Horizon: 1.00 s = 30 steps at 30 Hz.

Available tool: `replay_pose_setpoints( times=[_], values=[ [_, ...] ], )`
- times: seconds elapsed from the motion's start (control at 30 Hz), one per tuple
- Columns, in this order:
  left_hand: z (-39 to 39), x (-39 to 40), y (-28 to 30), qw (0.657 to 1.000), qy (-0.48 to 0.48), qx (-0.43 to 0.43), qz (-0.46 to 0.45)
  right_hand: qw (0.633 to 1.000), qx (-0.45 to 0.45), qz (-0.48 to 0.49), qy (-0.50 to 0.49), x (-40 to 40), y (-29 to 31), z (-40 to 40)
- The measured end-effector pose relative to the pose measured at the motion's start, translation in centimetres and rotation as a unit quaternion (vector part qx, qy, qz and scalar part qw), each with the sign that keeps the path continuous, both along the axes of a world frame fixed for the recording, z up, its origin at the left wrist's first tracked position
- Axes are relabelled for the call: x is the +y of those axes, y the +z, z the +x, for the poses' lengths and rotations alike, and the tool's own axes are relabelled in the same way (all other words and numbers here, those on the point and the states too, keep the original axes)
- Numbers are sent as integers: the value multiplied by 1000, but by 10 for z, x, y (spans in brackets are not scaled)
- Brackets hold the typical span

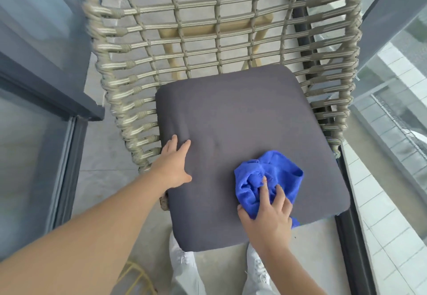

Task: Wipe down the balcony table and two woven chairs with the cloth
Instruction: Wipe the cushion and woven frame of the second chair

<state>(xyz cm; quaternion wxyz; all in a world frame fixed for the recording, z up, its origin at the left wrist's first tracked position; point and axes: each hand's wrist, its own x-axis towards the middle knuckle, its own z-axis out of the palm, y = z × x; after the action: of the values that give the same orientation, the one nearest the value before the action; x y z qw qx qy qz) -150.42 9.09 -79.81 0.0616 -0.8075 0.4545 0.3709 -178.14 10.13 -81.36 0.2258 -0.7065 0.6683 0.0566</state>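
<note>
Setting: balcony floor [111,156] of pale tile, bounded by a dark-framed glass door [41,100] on the left side and a glass railing [392,109] on the right side.
Left hand [173,164]: fingers straight and spread, palm flat on the left edge of the seat cushion [231,121]; it grips nothing. Judged purpose: to brace the cushion so that it does not slide on the seat under the wiping stroke.
Woven chair [129,47]: rope-weave back and sides rise around the cushion; the person stands at its front edge, with white shoes [180,257] visible below the cushion.
Seat cushion: dark grey, lies flat in the chair frame; one shallow crease shows just beside the left fingertips.
Cloth [270,179]: blue, bunched, rests on the cushion near its front right corner; one fold hangs over the front edge.
Right hand [268,216]: fingers curled into the cloth, pressing it down onto the cushion. Judged purpose: the bunched hold gives a thick pad and firm contact.
Table: a wooden frame [215,28] shows through the chair back; whether it is the table cannot be determined.
Containers: no container is in view.
Task stage: wiping of one chair is in hand; the state of the second chair and the table cannot be judged.
</note>
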Motion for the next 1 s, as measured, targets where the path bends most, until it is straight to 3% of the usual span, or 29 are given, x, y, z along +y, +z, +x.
replay_pose_setpoints(
  times=[0.1, 0.23, 0.47, 0.77, 0.9, 1.0],
  values=[
    [8, 6, 1, 999, -47, -3, 7, 999, -37, 16, 17, 41, 3, 39],
    [14, 1, 1, 999, -21, 26, -13, 997, -54, 58, 23, 75, 5, 89],
    [22, 7, 1, 998, -41, 32, -27, 991, -103, 91, -5, 70, 11, 122],
    [27, 4, -6, 997, -9, 38, -70, 973, -219, -41, 55, -56, 31, 136],
    [19, 14, -16, 996, -27, 25, -77, 973, -204, -39, 99, -136, 38, 174],
    [18, 17, -24, 995, -22, 24, -98, 974, -143, -7, 175, -188, 38, 216]
  ],
)
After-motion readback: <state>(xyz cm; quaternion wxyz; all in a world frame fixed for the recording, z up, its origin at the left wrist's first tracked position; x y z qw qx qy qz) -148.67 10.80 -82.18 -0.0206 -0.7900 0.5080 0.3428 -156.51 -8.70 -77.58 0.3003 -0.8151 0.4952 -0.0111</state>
